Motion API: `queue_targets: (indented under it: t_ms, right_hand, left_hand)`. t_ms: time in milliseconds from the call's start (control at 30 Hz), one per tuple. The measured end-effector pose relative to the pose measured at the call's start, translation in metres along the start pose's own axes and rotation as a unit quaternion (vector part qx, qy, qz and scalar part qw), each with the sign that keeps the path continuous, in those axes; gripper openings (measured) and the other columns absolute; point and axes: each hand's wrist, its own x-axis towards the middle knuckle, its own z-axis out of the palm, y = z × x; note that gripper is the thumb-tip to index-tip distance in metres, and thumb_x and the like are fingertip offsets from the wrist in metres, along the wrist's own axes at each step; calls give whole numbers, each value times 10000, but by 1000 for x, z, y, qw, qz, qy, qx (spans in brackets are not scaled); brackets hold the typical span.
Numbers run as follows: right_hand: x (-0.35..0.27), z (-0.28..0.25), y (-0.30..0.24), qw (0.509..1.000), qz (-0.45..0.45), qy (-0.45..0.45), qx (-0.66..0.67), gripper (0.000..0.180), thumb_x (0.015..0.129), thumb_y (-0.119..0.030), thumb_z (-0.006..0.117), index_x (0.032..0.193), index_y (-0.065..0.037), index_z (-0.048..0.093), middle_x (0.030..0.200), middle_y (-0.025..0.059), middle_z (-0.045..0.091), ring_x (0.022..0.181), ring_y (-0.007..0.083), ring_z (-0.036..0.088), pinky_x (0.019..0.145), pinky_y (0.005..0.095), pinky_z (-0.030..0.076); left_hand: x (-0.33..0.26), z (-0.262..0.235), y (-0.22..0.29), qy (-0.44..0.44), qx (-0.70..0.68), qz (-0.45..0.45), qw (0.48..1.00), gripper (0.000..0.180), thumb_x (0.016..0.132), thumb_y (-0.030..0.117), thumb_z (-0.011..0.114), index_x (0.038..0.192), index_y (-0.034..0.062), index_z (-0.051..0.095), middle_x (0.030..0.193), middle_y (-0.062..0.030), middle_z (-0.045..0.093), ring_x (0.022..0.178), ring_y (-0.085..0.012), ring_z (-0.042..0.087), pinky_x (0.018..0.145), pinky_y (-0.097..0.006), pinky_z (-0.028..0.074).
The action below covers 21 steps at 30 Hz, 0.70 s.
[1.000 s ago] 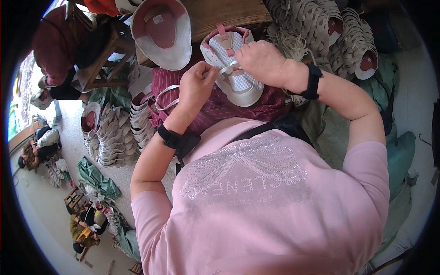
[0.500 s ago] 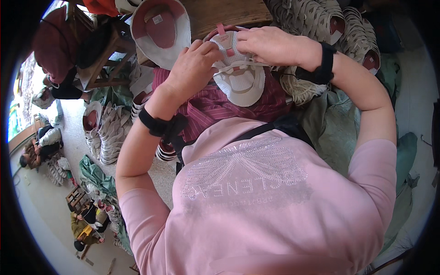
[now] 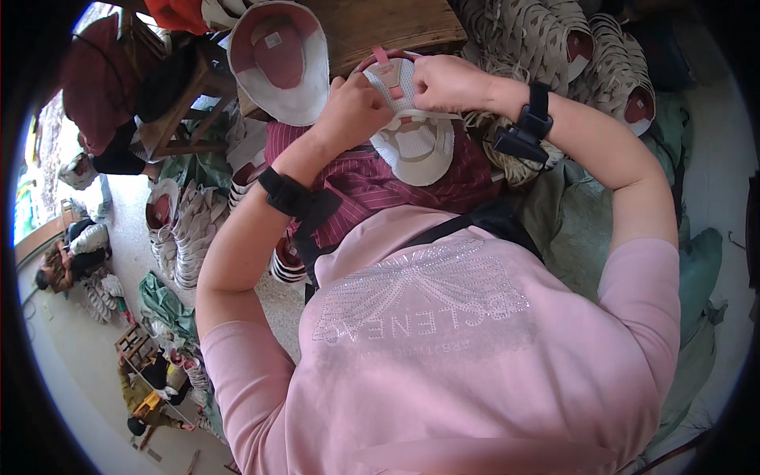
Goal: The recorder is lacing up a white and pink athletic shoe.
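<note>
On my lap lies a white and beige shoe upper [image 3: 413, 158] with a pink pull tab and a mesh tongue. A white shoelace [image 3: 434, 115] runs across it, passing just below my right hand. My left hand [image 3: 354, 111] is closed at the upper's left edge, its fingertips curled in beside the tongue. My right hand [image 3: 450, 84] is closed in a fist-like grip at the opposite edge. What exactly lies between the fingertips is hidden by the knuckles. A maroon striped cloth [image 3: 356, 178] is spread beneath the upper.
Left of my hands, another white upper [image 3: 277, 59] with pink lining leans by a wooden table [image 3: 388, 28]. Stacked uppers [image 3: 554, 39] stand at the far right, near a bundle of pale laces [image 3: 518, 162]. More stacked uppers [image 3: 194, 237] stand on the left floor. Other people [image 3: 146, 404] work farther off.
My left hand has moved slightly right and down, over the tongue's edge. My right hand's fingers have curled in more tightly, and its wrist has turned and shifted left.
</note>
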Motion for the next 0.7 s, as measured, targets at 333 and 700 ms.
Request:
queue_targets:
  t_ms: [333, 700]
  right_hand:
    - [-41, -4, -33, 906, -99, 141, 388, 169, 860, -158, 684, 856, 10, 669, 829, 40, 614, 838, 122, 565, 763, 278, 457]
    - [-31, -57, -52, 841, -124, 8, 526, 163, 928, -190, 616, 923, -47, 694, 838, -31, 613, 725, 37, 552, 664, 190, 444]
  left_hand:
    - [-14, -39, 62, 230, -432, -23, 872, 140, 864, 115, 684, 902, -20, 694, 975, -58, 497, 957, -157, 502, 799, -239, 421]
    - [4, -57, 37, 331, -532, -51, 777, 173, 941, 152, 615, 1000, 3, 683, 926, 5, 582, 803, -63, 507, 719, -202, 412]
